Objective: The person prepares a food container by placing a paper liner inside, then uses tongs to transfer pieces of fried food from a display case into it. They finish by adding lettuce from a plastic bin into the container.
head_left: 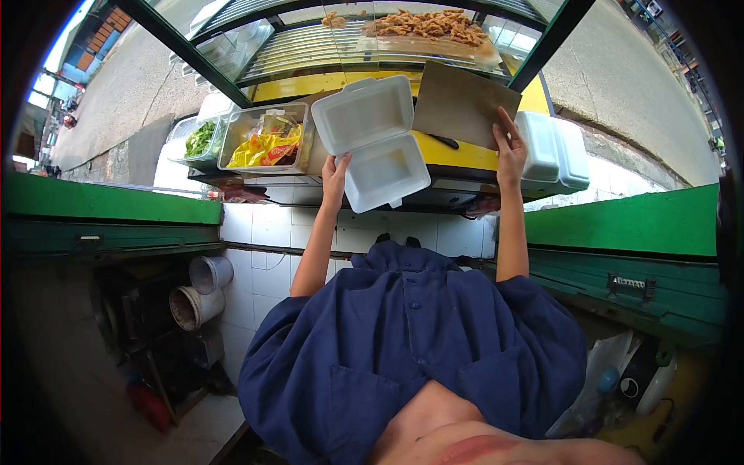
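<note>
My left hand (334, 183) is closed on the left edge of a white foam takeaway box (387, 172), near its hinge. The box's lid (363, 115) is folded back, and its inside shows a faint yellowish patch. My right hand (509, 149) is at the right edge of a brown paper sheet (463, 105), thumb and fingers against it. Whether the sheet is lifted off the counter is hard to tell. A knife with a black handle (443, 141) lies just below the paper, on the yellow counter (465, 155).
Left of the box stand a plastic tub (226, 138) with yellow packets and a container of green leaves (199, 139). Stacked foam boxes (555, 151) are at the right. Fried pieces (434, 25) lie in the glass case behind. Green ledges (628, 221) flank me.
</note>
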`<state>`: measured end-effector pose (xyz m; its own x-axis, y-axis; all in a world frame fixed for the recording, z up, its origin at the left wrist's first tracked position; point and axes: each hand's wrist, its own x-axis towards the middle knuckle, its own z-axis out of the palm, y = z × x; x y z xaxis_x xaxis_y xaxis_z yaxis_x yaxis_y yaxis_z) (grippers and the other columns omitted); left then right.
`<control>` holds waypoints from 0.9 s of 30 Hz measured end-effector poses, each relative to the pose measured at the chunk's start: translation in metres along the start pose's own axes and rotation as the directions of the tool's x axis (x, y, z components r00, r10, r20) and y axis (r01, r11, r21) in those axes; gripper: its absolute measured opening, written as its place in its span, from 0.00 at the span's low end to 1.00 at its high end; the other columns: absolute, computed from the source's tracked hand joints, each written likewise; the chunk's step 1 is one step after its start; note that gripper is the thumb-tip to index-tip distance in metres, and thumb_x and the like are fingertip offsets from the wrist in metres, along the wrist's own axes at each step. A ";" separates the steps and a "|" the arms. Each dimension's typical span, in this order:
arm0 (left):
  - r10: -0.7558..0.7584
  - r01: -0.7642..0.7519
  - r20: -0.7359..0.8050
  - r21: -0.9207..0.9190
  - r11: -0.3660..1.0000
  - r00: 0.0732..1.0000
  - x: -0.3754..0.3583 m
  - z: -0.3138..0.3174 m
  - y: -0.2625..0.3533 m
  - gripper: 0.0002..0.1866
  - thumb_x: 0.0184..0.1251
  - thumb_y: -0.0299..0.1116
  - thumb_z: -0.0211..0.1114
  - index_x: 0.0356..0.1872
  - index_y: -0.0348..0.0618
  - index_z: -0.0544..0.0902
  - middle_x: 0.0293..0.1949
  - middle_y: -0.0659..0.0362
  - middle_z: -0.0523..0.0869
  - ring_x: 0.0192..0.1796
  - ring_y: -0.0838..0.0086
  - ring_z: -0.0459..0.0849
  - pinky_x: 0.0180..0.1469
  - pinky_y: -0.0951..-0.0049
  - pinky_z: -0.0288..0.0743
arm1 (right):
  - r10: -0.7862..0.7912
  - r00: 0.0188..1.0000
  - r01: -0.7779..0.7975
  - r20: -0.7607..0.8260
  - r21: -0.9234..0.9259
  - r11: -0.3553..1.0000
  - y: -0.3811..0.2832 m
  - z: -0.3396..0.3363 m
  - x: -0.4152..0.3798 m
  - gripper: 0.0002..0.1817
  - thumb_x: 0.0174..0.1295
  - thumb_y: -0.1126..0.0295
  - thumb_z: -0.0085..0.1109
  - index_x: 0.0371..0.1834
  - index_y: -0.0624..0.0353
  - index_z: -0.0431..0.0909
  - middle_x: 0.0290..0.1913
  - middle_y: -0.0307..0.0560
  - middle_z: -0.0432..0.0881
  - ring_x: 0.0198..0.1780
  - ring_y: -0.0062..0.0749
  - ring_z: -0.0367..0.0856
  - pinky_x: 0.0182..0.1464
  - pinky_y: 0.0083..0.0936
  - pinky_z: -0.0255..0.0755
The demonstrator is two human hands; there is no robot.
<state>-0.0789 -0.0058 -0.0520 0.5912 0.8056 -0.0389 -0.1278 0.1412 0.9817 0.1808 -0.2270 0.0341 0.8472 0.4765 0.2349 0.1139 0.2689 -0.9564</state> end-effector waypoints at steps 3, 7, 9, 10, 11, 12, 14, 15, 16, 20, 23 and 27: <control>-0.046 0.054 0.133 -0.055 0.997 0.990 0.024 0.014 -0.013 0.17 0.68 0.34 0.60 0.53 0.36 0.76 0.47 0.60 0.82 0.50 0.78 0.77 0.56 0.76 0.67 | 0.127 0.974 -0.158 0.188 0.163 0.974 -0.010 0.000 -0.013 0.21 0.62 0.78 0.60 0.60 0.62 0.76 0.55 0.37 0.77 0.54 0.16 0.74 0.57 0.13 0.66; -0.215 0.262 0.328 -0.106 0.959 0.920 0.051 0.028 -0.020 0.18 0.68 0.36 0.59 0.55 0.37 0.74 0.48 0.58 0.82 0.48 0.75 0.81 0.52 0.74 0.73 | 0.250 0.869 -0.299 0.427 0.051 0.953 0.022 0.020 -0.034 0.22 0.60 0.78 0.61 0.59 0.59 0.77 0.56 0.37 0.74 0.55 0.18 0.72 0.58 0.14 0.65; -0.255 0.298 0.379 -0.057 0.953 0.889 0.057 0.031 -0.020 0.20 0.71 0.38 0.54 0.58 0.37 0.72 0.48 0.56 0.81 0.48 0.72 0.82 0.51 0.73 0.76 | 0.295 0.841 -0.341 0.453 0.022 0.940 0.041 0.029 -0.043 0.21 0.60 0.78 0.61 0.59 0.59 0.77 0.54 0.37 0.74 0.53 0.18 0.72 0.57 0.14 0.65; -0.265 0.314 0.416 -0.052 0.948 0.870 0.060 0.031 -0.020 0.21 0.71 0.39 0.53 0.59 0.37 0.71 0.49 0.56 0.81 0.48 0.72 0.82 0.51 0.72 0.76 | 0.314 0.827 -0.359 0.466 0.009 0.933 0.048 0.032 -0.045 0.21 0.61 0.77 0.61 0.59 0.59 0.77 0.53 0.36 0.74 0.52 0.18 0.73 0.56 0.14 0.65; -0.275 0.330 0.453 -0.046 0.943 0.848 0.064 0.031 -0.020 0.22 0.72 0.40 0.52 0.60 0.37 0.70 0.49 0.55 0.81 0.48 0.71 0.82 0.52 0.72 0.76 | 0.301 0.831 -0.329 0.467 -0.023 0.944 0.055 0.032 -0.045 0.21 0.61 0.77 0.61 0.59 0.59 0.77 0.52 0.37 0.75 0.52 0.19 0.73 0.56 0.15 0.65; -0.393 0.436 0.364 -0.042 0.899 0.844 0.069 0.037 -0.018 0.24 0.71 0.42 0.49 0.62 0.37 0.69 0.50 0.53 0.81 0.50 0.69 0.82 0.53 0.69 0.76 | 0.289 0.835 -0.300 0.468 -0.054 0.953 0.062 0.033 -0.045 0.20 0.61 0.77 0.60 0.59 0.59 0.77 0.51 0.37 0.75 0.51 0.19 0.73 0.55 0.15 0.66; -0.475 0.513 0.363 -0.012 0.858 0.802 0.076 0.037 -0.016 0.26 0.71 0.46 0.48 0.62 0.38 0.69 0.53 0.54 0.80 0.52 0.68 0.81 0.55 0.68 0.75 | 0.241 0.848 -0.187 0.473 -0.159 0.969 0.086 0.029 -0.042 0.20 0.62 0.78 0.59 0.59 0.59 0.77 0.49 0.38 0.75 0.49 0.21 0.74 0.53 0.16 0.66; -0.514 0.551 0.361 0.002 0.835 0.778 0.080 0.037 -0.017 0.27 0.71 0.47 0.47 0.62 0.38 0.69 0.54 0.54 0.79 0.54 0.68 0.80 0.55 0.67 0.75 | 0.226 0.858 -0.158 0.462 -0.181 0.971 0.088 0.029 -0.041 0.21 0.61 0.78 0.59 0.59 0.59 0.77 0.49 0.39 0.75 0.49 0.21 0.74 0.53 0.16 0.66; -0.471 0.525 0.365 -0.060 0.849 0.803 0.082 0.037 -0.019 0.26 0.71 0.47 0.46 0.62 0.38 0.69 0.54 0.54 0.79 0.54 0.67 0.80 0.56 0.67 0.74 | 0.212 0.867 -0.131 0.450 -0.205 0.970 0.089 0.029 -0.041 0.21 0.61 0.79 0.59 0.59 0.59 0.77 0.48 0.40 0.75 0.48 0.21 0.74 0.52 0.16 0.66; -0.365 0.450 0.338 -0.224 0.864 0.868 0.083 0.042 -0.026 0.25 0.72 0.46 0.42 0.60 0.38 0.70 0.54 0.53 0.80 0.54 0.66 0.79 0.58 0.66 0.73 | 0.237 0.891 -0.096 0.387 -0.349 0.932 0.078 0.031 -0.042 0.21 0.59 0.79 0.58 0.58 0.58 0.78 0.46 0.44 0.76 0.47 0.23 0.74 0.51 0.16 0.66; -0.319 0.399 0.291 -0.278 0.874 0.902 0.083 0.045 -0.039 0.25 0.72 0.46 0.41 0.59 0.37 0.71 0.53 0.53 0.80 0.54 0.66 0.79 0.57 0.66 0.73 | 0.151 0.921 -0.025 0.358 -0.334 0.942 0.083 0.031 -0.042 0.21 0.59 0.79 0.58 0.57 0.57 0.78 0.46 0.46 0.76 0.47 0.25 0.74 0.50 0.16 0.67; -0.326 0.376 0.206 -0.290 0.880 0.923 0.084 0.048 -0.046 0.26 0.72 0.47 0.41 0.57 0.36 0.73 0.50 0.53 0.81 0.53 0.66 0.80 0.56 0.67 0.73 | 0.178 0.920 -0.051 0.349 -0.344 0.937 0.083 0.030 -0.043 0.21 0.60 0.79 0.58 0.58 0.57 0.78 0.47 0.45 0.77 0.47 0.24 0.73 0.50 0.17 0.67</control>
<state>0.0146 0.0280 -0.0915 0.7513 0.5785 -0.3177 -0.1208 0.5938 0.7955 0.1385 -0.2004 -0.0502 0.6183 0.7787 0.1061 0.2423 -0.0605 -0.9683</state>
